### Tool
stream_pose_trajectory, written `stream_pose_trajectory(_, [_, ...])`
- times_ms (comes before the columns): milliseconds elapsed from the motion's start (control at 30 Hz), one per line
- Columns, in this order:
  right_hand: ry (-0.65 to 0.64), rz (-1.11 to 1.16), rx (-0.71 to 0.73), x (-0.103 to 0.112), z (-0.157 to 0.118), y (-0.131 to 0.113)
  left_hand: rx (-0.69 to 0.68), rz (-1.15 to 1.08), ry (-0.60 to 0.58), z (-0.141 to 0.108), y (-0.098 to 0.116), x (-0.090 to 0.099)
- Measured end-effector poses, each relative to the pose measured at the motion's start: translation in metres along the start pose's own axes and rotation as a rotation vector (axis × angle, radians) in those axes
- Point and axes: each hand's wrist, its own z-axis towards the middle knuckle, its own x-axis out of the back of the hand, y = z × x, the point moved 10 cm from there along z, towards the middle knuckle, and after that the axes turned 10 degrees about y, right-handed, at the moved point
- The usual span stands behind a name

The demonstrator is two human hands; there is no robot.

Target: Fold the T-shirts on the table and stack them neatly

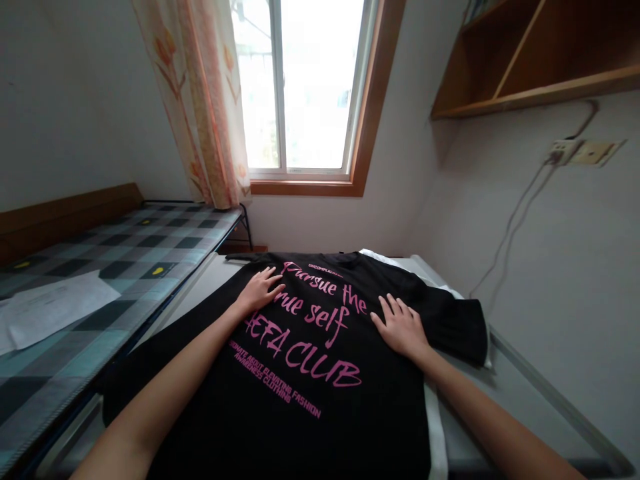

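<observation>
A black shirt [370, 413] with pink lettering lies spread out over a pale table [520, 400], its neckline toward the window. My left hand [260, 291] rests on the upper left part of the shirt, over the start of the lettering, with its fingers apart. On the right side of the print, my right hand [400, 325] lies flat on the cloth, fingers spread. A white layer shows along the shirt's right edge and behind its shoulder. The right sleeve reaches out toward the table's right side.
Left of the table is a bed with a checked mattress [125, 243], with white papers [60, 307] on it. A curtain [205, 120] hangs beside the window. A shelf [540, 93] and a socket with a dangling cord [563, 152] are at right.
</observation>
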Motion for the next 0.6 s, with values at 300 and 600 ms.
stream_pose_trajectory(300, [0.092,0.079,0.197,-0.002,0.029,0.004,0.139,0.169,0.015,-0.07,0.026,0.009])
stream_pose_trajectory(600, [-0.033,0.234,0.469,-0.02,0.1,0.0,0.232,0.167,-0.157,-0.113,0.043,-0.001])
